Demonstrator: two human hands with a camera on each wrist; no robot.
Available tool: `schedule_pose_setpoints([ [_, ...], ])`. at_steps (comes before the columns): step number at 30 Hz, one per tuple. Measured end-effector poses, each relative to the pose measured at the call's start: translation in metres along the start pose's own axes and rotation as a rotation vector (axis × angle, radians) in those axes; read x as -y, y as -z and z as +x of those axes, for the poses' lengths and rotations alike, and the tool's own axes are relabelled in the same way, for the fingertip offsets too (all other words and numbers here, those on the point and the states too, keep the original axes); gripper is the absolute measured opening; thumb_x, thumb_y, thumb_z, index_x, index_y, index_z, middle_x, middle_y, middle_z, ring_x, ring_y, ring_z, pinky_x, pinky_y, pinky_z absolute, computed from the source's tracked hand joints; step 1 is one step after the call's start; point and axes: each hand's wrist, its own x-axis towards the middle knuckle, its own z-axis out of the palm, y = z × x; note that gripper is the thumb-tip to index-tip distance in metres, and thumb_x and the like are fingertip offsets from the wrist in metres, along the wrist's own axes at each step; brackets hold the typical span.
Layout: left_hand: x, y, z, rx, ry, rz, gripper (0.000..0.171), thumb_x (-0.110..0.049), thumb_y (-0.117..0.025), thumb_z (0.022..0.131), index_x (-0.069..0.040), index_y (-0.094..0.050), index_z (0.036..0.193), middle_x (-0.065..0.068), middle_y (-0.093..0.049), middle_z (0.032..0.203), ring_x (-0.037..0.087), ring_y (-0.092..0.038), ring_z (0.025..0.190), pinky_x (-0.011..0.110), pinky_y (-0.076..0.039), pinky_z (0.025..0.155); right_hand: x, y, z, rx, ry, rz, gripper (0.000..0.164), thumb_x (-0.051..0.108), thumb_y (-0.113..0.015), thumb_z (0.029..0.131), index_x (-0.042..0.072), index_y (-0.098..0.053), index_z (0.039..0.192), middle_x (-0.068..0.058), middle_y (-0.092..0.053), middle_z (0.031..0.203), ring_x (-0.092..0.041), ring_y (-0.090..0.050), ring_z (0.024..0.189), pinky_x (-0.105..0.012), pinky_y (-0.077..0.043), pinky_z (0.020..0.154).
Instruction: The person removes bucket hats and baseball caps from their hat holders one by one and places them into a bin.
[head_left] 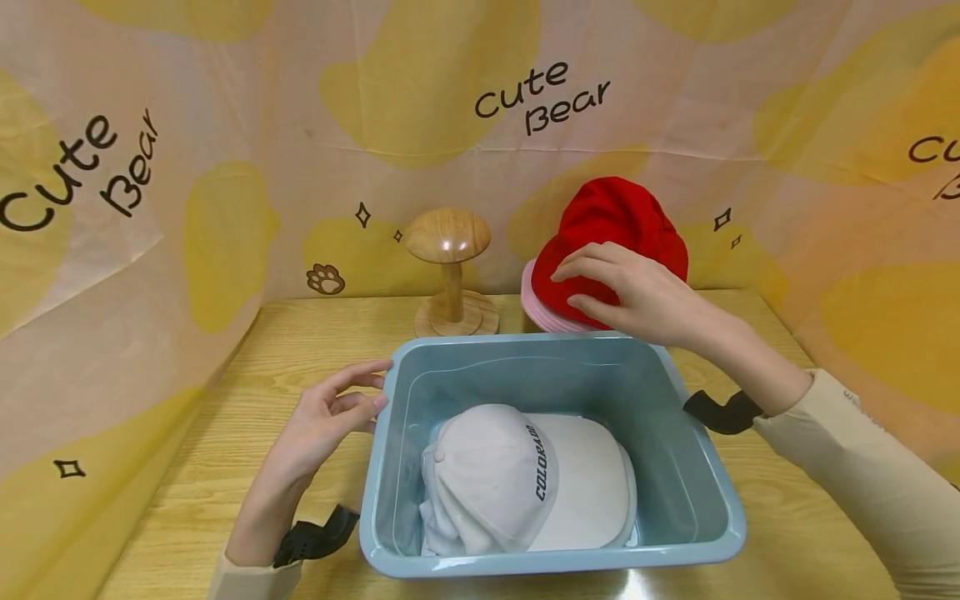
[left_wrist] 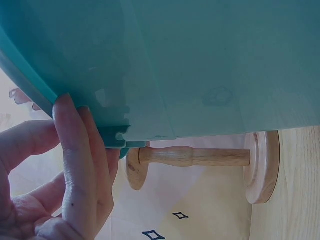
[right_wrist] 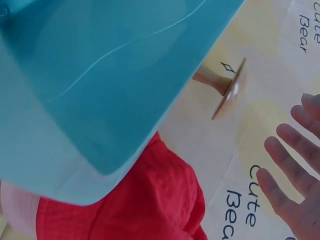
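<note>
A light blue plastic basin (head_left: 551, 562) stands on the table. Inside it lies a white baseball cap (head_left: 487, 471) lettered COLORADO, brim to the right, with pale fabric under its left side. My left hand (head_left: 341, 404) touches the basin's left rim from outside, its fingers (left_wrist: 75, 145) against the outer wall. Above the basin's back right corner, my right hand (head_left: 637, 292) hovers with fingers spread and nothing held. Behind it is a red hat (head_left: 615, 217), resting over a pink brim (head_left: 534, 304); the right wrist view shows the hand apart from the red hat (right_wrist: 155, 195).
A wooden mushroom-shaped hat stand (head_left: 450, 237) stands bare behind the basin, left of the red hat. The wooden table (head_left: 300, 333) meets a cloth backdrop (head_left: 420, 100) printed with yellow patches and "Cute Bear". Black straps (head_left: 318, 537) are on both wrists.
</note>
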Motion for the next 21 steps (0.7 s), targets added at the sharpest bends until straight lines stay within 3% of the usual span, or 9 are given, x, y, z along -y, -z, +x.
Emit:
schedule_pose_setpoints([
  [21,0.0,0.0,-0.001,-0.005,0.004,0.018,0.046,-0.017,-0.063,0.094,-0.005,-0.05,0.137,0.023,-0.053,0.122,0.01,-0.069,0.083,0.032,-0.06,0.072,-0.024,0.008,0.004,-0.113,0.029,-0.043,0.034,0.008,-0.071,0.084,0.01,-0.064,0.117,-0.008,-0.062,0.12,-0.025,-0.054,0.113,-0.046,-0.048,0.096],
])
